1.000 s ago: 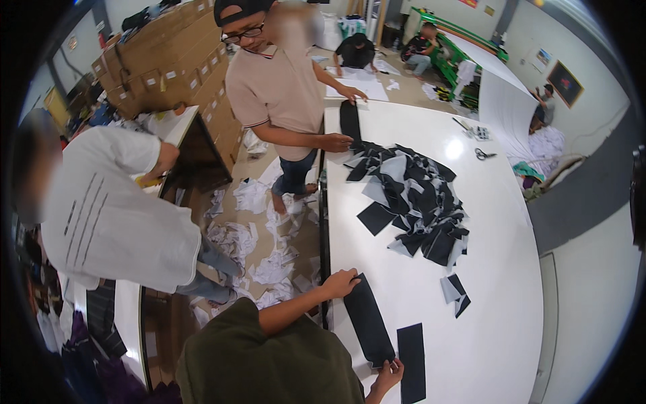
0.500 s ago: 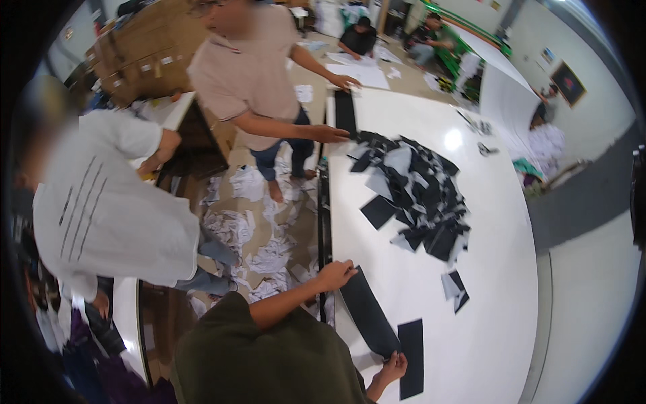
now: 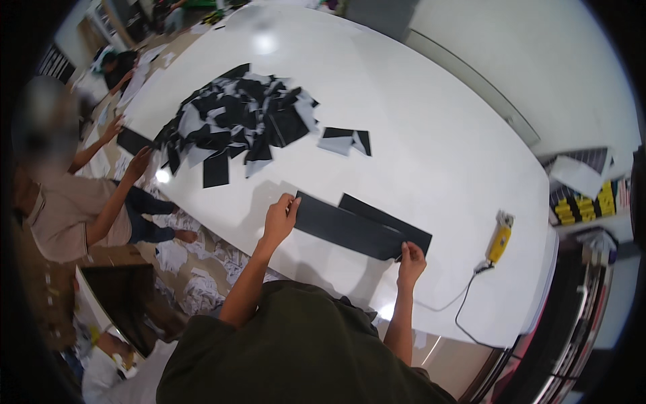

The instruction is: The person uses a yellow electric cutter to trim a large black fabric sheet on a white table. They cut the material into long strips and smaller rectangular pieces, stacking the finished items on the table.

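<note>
A long black fabric strip (image 3: 343,227) stretches between my two hands above the near part of the white table (image 3: 437,161). My left hand (image 3: 280,219) pinches its left end, and my right hand (image 3: 411,262) grips the right end between thumb and fingers. Partly hidden behind it, a second black strip (image 3: 418,236) lies on the table. A big heap of black and grey fabric pieces (image 3: 235,118) is spread farther back to the left. Apart from the heap, a folded black and grey piece (image 3: 345,141) lies just right of it.
A yellow corded hand tool (image 3: 499,244) rests at the table's right, its cord (image 3: 459,316) trailing over the near edge. At the left, a co-worker (image 3: 81,209) holds another black strip (image 3: 134,140). White scraps (image 3: 202,293) litter the floor. Shelves (image 3: 585,303) stand at the right.
My view has swung to the right, bringing the yellow tool into sight. The strip between my hands has turned relative to the strip on the table and now overlaps it in view.
</note>
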Demonstrator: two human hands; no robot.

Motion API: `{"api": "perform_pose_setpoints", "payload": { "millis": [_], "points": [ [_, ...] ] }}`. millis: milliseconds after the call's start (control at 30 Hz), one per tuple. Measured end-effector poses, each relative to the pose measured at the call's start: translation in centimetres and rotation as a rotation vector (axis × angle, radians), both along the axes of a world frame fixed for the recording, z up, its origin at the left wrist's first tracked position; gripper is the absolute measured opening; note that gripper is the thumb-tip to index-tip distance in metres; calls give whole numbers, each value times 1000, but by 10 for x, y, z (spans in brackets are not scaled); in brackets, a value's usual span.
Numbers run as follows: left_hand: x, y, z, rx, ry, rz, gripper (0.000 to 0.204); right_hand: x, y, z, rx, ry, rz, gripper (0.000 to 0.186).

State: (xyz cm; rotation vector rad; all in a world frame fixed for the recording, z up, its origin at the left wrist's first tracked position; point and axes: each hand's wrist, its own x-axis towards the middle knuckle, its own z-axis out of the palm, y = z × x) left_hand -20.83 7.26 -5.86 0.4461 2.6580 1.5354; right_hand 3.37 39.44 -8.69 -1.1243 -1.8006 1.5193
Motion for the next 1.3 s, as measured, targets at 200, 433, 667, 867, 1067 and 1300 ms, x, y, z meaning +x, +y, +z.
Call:
{"api": "perform_pose_setpoints", "payload": {
  "millis": [200,433,667,867,1067,1300],
  "points": [
    [-2,96,0,-128,37,-160,25,20,54,10,63,32,-185,28],
    [9,139,-51,-489,169,-135,27,19,88,-14,147,-206,-163,30],
    [18,136,-47,-589,238,-144,27,15,102,-6,171,-241,-106,33],
    [21,135,-47,-498,181,-129,27,10,112,6,142,-292,-80,35],
    [23,138,-38,-504,50,-130,22,13,115,-1,228,-319,-84,34],
    [26,137,-41,-471,86,-87,22,16,121,-18,322,-313,-89,32]
  ]
}}
